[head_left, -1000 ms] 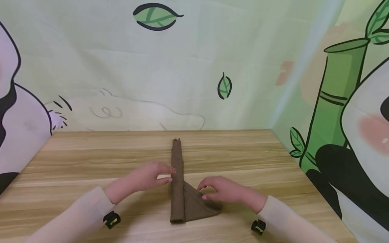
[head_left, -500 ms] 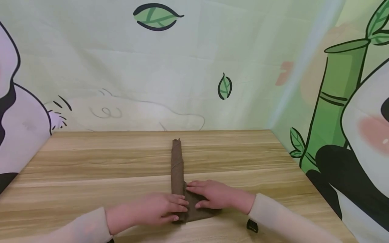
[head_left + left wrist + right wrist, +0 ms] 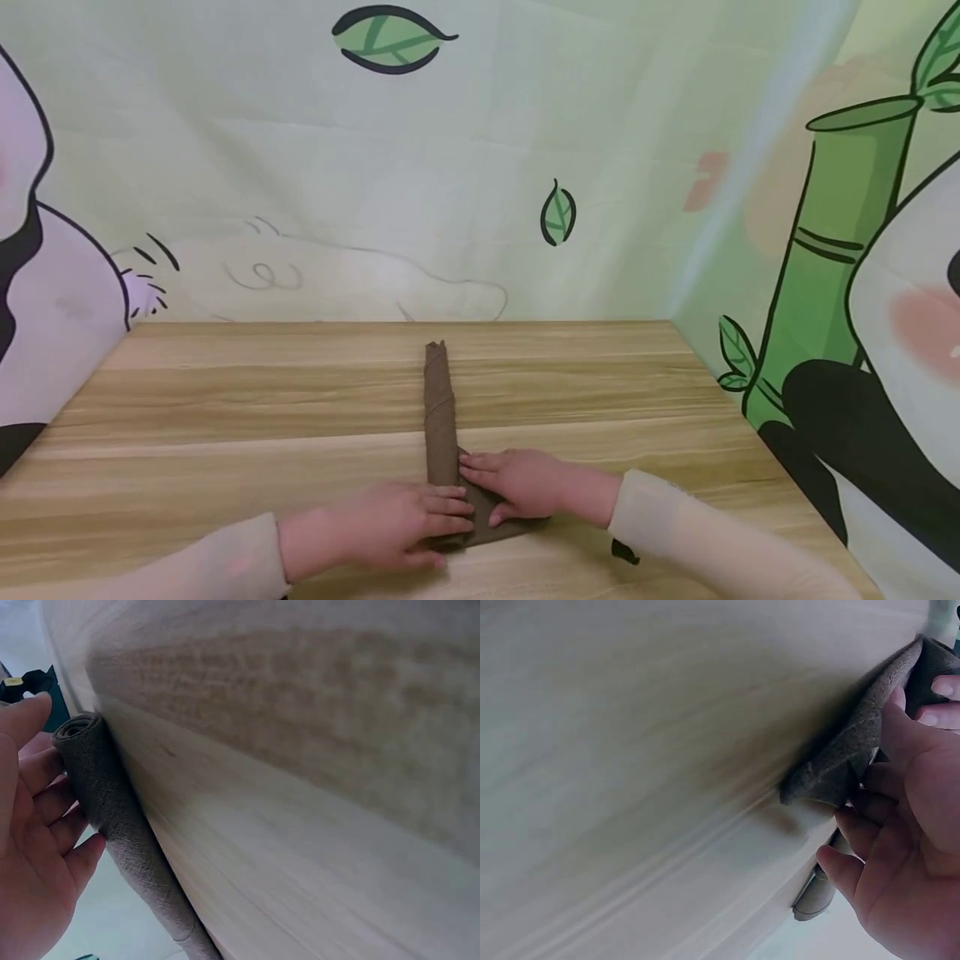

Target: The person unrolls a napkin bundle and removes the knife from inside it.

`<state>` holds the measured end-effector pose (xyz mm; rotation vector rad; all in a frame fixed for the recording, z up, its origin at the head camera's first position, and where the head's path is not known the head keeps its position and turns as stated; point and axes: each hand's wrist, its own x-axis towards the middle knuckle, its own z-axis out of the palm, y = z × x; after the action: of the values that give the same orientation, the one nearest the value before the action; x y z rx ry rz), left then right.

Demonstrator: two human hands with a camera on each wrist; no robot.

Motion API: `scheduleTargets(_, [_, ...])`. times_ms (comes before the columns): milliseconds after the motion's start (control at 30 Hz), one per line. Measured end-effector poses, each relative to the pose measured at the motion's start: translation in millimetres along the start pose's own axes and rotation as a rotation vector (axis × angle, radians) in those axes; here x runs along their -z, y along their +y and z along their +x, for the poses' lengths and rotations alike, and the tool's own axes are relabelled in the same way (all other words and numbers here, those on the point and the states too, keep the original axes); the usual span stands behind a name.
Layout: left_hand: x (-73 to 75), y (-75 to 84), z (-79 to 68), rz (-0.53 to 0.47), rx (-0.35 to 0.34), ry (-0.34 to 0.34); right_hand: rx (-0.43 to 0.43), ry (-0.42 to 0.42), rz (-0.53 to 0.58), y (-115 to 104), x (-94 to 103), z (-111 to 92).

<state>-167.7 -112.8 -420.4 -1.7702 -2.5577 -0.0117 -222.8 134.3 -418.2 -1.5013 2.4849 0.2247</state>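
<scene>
A brown cloth [image 3: 440, 417], rolled into a long narrow tube, lies lengthwise on the table. A flat pointed flap [image 3: 483, 531] spreads from the right of its near part. Fingers of my left hand [image 3: 390, 521] lie across the roll's near end, almost straight, with the thumb by the tabletop. My right hand [image 3: 528, 483] rests on the flap, fingertips close to the roll and palm down. In the left wrist view the roll's spiral end [image 3: 79, 727] shows beside the fingers. The right wrist view shows the flap's folded edge [image 3: 840, 754] under my thumb and fingers.
The wood-grain table [image 3: 262, 392] reaches back to a pale printed cloth backdrop [image 3: 465, 150] with leaves, bamboo and panda figures. A small black wrist camera [image 3: 624, 552] hangs below the right sleeve.
My left hand came down and toward me from the roll's middle onto its near end. My right hand lowered and moved left onto the flap. The cloth lies almost unmoved.
</scene>
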Motion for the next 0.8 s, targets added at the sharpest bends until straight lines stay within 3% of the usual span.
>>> scheduleTargets(400, [5.1, 0.0, 0.4, 0.005, 0.029, -0.023, -0.017, 0.025, 0.007, 10.7, -2.2, -15.7])
scheduleTargets(800, [-3.1, -4.2, -26.3, 0.087, 0.033, 0.147, -0.042, 0.051, 0.08, 20.3, -1.7, -33.3])
